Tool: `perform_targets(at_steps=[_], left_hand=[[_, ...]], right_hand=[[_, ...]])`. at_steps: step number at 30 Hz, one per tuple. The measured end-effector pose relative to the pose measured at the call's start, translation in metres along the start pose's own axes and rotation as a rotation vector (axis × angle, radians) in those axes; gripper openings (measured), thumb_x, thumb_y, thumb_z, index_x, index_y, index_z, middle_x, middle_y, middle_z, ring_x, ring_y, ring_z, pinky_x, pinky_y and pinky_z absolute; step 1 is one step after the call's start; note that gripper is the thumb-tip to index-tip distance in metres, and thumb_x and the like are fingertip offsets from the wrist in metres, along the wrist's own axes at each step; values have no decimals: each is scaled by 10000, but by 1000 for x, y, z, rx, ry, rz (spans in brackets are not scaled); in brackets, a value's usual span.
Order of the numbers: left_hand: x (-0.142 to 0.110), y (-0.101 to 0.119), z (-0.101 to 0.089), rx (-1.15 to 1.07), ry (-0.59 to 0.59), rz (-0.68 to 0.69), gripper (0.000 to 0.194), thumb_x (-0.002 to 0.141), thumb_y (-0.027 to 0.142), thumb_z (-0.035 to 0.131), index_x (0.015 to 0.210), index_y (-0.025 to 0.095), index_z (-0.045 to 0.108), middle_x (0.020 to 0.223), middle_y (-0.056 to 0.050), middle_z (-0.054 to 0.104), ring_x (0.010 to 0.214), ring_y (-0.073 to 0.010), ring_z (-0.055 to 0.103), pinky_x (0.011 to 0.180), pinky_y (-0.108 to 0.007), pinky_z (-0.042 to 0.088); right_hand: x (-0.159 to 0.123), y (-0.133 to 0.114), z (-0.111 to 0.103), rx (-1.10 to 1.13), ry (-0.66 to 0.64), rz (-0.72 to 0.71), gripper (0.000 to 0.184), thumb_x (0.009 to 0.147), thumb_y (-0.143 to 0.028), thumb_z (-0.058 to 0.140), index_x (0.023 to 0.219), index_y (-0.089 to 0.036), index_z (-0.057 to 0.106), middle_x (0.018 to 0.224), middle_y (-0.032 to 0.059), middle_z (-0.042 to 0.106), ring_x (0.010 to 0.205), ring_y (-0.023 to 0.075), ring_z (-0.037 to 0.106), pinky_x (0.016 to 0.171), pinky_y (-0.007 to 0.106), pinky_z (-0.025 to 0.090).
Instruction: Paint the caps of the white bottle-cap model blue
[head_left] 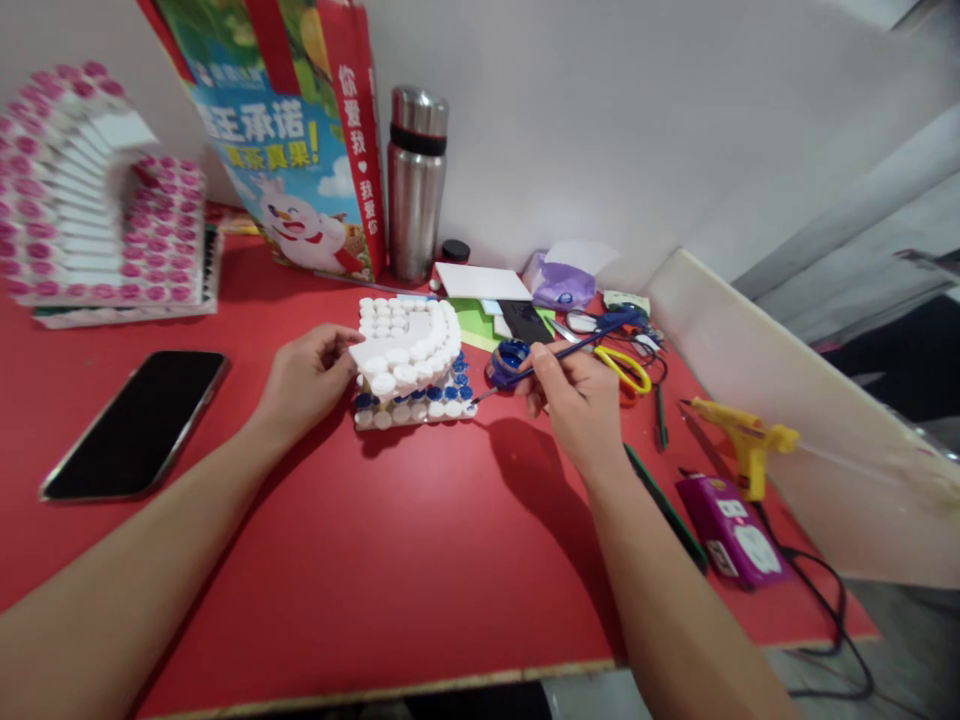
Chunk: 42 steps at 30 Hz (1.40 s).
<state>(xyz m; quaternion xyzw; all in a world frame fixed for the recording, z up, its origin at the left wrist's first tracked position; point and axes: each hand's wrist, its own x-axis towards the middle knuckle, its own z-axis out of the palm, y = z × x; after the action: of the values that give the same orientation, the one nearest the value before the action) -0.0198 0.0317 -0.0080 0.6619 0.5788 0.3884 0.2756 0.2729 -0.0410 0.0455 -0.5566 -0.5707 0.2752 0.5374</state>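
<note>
Model (409, 355) with white and blue round bits sits near the middle of the red table (420, 560), and going by the head view (only one I've got), the left hand (315, 375) is at its left side, fingers curled in and tips right up against it, though I can't tell if they're actually pinching it. Right hand (581, 395) is mostly closed, pinching a blue paintbrush (592, 338), with the brush tip at the base's front right corner. Little blue paint jar (499, 374) is just beyond. Table's glossy red with a rough brownish front edge, pushed up to a plain pale wall (562, 130), plus a low whitish panel (787, 440) down the right side. Along the back: pink-dotted model (64, 230), big printed bag (300, 170), steel flask (416, 190). Phone (139, 425) lies on the left; yellow glue gun (742, 440) and purple box (731, 530) are on the right. Grey floor (900, 650) shows past the right corner, black cable (841, 600) dangling there.
</note>
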Motion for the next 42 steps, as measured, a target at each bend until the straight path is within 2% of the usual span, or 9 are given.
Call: perform_targets(at_steps=[3,8,15,23,29,33,36,39,42], left_hand=[[0,-1,0,0,2,0,397,807,369,574,1104,156,730,874,-80,740,799,-265,684,794,-397,546],[1,-3,1,1,-3,13,408,816,367,566,1114,141,728,882,-90,741,789,-258,682,796,-401,548],[0,-2,0,9,-9,5,370,843,364,580,1118,163,725,903,-73,756,795,-241,682,784,-376,548],[0,-3,0,-3,0,24,404,860,372,583,1157,136,724,951,-92,761,803,-232,683,798,-383,547],[-5,7,-1,-46,33,27,355,820,353,617,1115,192,732,886,-66,726,712,-214,623,683,-352,520],[-9,10,-3,-148,-31,-7,395,775,333,645,1137,195,723,814,-50,696,649,-201,589,608,-344,499],[-10,11,-4,-204,-84,8,438,757,312,655,1175,189,702,801,-38,690,645,-195,598,605,-336,506],[-10,10,-4,-231,-126,86,472,747,307,666,1200,176,684,892,-62,720,755,-228,665,700,-368,553],[-10,10,-4,-247,-175,125,509,749,338,697,1233,181,667,992,-95,733,888,-285,713,794,-421,583]], right_hand=[[-1,-1,1,-47,-46,-11,378,1012,-514,684,785,-211,666,607,-12,694,429,102,585,456,229,460],[-2,-1,1,-54,5,-41,338,1017,-474,684,808,-207,677,609,-15,690,437,101,586,459,225,451],[-2,-1,1,-82,-5,-55,327,1027,-433,667,792,-205,667,598,-22,679,432,95,579,457,219,442],[-2,-3,0,-113,-8,-48,403,1016,-538,679,781,-212,659,597,-16,683,440,107,577,471,237,450],[-3,-2,2,-106,-44,-33,404,1023,-560,666,807,-219,675,635,-9,702,464,114,595,492,254,465],[-4,-3,2,-117,2,-72,391,1028,-536,669,798,-220,661,613,-15,686,451,113,582,487,253,453],[-4,-3,1,-121,-17,-84,380,1041,-531,652,820,-222,667,648,-9,701,467,117,601,503,257,466],[-5,-2,1,-196,-39,-106,402,1057,-532,632,802,-221,665,655,-4,702,491,118,612,528,258,469],[-4,-2,1,-144,-2,-106,412,1040,-562,651,811,-220,663,636,-8,696,467,116,595,501,254,464]])
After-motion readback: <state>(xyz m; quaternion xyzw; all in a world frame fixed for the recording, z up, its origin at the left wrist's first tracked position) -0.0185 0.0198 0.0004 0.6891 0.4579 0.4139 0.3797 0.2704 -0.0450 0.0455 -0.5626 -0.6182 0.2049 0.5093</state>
